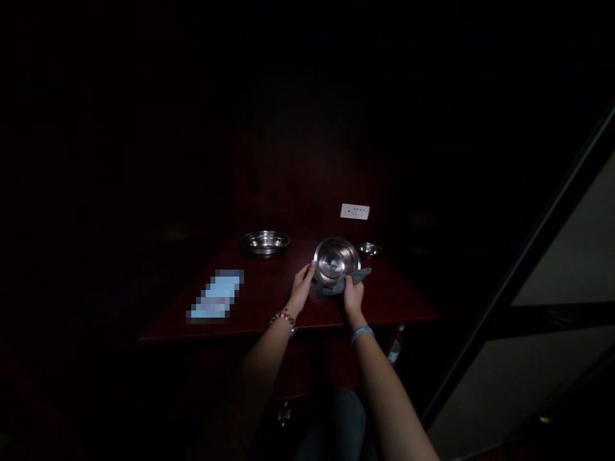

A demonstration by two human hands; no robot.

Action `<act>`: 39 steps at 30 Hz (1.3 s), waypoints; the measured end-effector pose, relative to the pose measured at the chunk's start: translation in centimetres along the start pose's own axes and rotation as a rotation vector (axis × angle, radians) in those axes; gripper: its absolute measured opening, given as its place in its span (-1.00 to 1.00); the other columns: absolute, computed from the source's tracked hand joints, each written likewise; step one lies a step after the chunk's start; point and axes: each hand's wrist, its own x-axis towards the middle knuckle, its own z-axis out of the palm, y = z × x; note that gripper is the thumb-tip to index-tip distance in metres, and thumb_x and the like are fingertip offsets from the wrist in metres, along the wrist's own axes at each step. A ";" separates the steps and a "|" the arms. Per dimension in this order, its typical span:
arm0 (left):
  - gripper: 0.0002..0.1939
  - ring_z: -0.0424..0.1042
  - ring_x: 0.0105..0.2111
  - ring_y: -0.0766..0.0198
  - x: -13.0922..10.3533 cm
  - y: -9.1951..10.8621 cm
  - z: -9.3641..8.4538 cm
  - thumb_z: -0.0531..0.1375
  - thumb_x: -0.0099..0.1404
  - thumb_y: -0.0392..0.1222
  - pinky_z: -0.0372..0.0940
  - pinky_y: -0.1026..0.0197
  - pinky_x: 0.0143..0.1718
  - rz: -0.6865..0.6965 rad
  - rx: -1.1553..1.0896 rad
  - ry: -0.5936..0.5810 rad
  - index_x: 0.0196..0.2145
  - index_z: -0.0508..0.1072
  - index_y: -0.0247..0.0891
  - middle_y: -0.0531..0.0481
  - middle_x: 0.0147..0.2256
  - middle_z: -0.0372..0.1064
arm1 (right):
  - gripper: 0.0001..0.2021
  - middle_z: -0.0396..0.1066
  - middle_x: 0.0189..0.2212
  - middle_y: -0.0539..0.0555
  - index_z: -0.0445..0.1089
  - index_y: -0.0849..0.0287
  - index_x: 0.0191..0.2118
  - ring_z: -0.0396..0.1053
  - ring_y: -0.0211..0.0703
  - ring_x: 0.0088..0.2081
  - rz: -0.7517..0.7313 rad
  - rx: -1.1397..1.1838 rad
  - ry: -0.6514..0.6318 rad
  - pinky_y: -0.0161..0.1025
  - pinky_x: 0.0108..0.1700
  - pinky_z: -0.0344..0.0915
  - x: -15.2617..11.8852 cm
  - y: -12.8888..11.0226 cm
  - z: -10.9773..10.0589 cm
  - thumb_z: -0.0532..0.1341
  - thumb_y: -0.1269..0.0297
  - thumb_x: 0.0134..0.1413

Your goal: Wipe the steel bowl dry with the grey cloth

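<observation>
A shiny metal bowl [334, 261] is tilted toward me above the dark red table. My left hand [302, 287] grips its left rim, thumb against the metal. At the bowl's lower right edge, my right hand [354, 294] is closed on a grey cloth [336, 287], which touches the bowl's rim. Part of the cloth sticks out past my right fingers. Farther back on the left stand several stacked metal bowls [266, 245], their number unclear. A small metal bowl [369, 250] sits behind and to the right of the held one.
The reddish table [273, 301] ends at a front edge under my wrists. A blurred-out light blue rectangle [218, 296] lies at left. A white socket panel [355, 211] is on the back wall. Below the table at right, a bottle [394, 351] shows. The surroundings are very dark.
</observation>
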 end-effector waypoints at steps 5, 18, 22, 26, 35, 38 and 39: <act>-0.40 0.44 -0.28 0.21 0.2 -0.4 -0.1 0.29 0.12 0.32 0.22 0.30 -0.41 0.004 -0.004 -0.007 -0.14 0.60 -0.26 -0.13 -0.17 0.56 | -0.77 0.58 -0.37 0.17 0.49 0.24 -0.37 0.51 -0.01 -0.30 -0.003 -0.026 0.017 -0.23 -0.25 0.36 0.0 0.0 0.0 0.19 0.19 -0.04; -0.37 0.27 -0.49 0.35 0.4 -0.4 -0.2 0.28 0.11 0.37 0.15 0.31 -0.47 0.027 -0.016 -0.013 -0.20 0.59 -0.30 -0.01 -0.41 0.46 | -0.79 0.61 -0.34 0.20 0.51 0.23 -0.34 0.54 0.04 -0.26 -0.049 -0.142 0.075 -0.21 -0.21 0.37 -0.2 0.1 -0.1 0.22 0.21 -0.02; -0.35 0.15 -0.55 0.41 0.5 -0.5 -0.2 0.29 0.08 0.38 0.08 0.32 -0.50 0.052 -0.022 -0.011 -0.21 0.59 -0.32 0.08 -0.50 0.36 | -0.80 0.61 -0.32 0.19 0.52 0.23 -0.32 0.55 0.04 -0.26 -0.048 -0.155 0.062 -0.21 -0.20 0.38 -0.3 0.1 -0.2 0.22 0.23 0.00; -0.33 0.09 -0.57 0.41 0.3 -0.3 -0.2 0.28 0.09 0.39 0.02 0.31 -0.52 0.060 -0.018 -0.006 -0.21 0.57 -0.33 0.12 -0.56 0.27 | -0.79 0.61 -0.30 0.20 0.52 0.24 -0.30 0.55 0.05 -0.24 -0.050 -0.143 0.054 -0.21 -0.18 0.38 -0.3 0.1 -0.2 0.22 0.23 0.00; -0.34 0.20 -0.54 0.37 0.2 -0.4 0.0 0.21 0.08 0.48 0.11 0.30 -0.48 0.049 0.016 -0.046 -0.42 0.49 -0.28 0.09 -0.56 0.29 | -0.74 0.61 -0.27 0.21 0.52 0.24 -0.30 0.54 0.05 -0.23 -0.005 -0.028 0.037 -0.19 -0.18 0.39 0.3 0.9 0.0 0.21 0.17 -0.01; -0.33 0.22 -0.54 0.37 0.3 -0.6 0.0 0.22 0.07 0.49 0.13 0.30 -0.48 0.037 0.019 -0.051 -0.43 0.49 -0.28 0.08 -0.56 0.29 | -0.74 0.61 -0.28 0.20 0.53 0.23 -0.29 0.54 0.05 -0.23 -0.007 -0.041 0.051 -0.19 -0.19 0.39 0.4 1.0 0.0 0.21 0.17 -0.02; -0.33 0.22 -0.54 0.37 0.3 -0.6 0.0 0.22 0.07 0.49 0.13 0.30 -0.49 0.036 0.018 -0.051 -0.41 0.50 -0.28 0.08 -0.56 0.30 | -0.73 0.61 -0.27 0.20 0.53 0.23 -0.29 0.54 0.05 -0.22 -0.008 -0.045 0.052 -0.19 -0.19 0.39 0.4 1.0 0.0 0.21 0.17 -0.02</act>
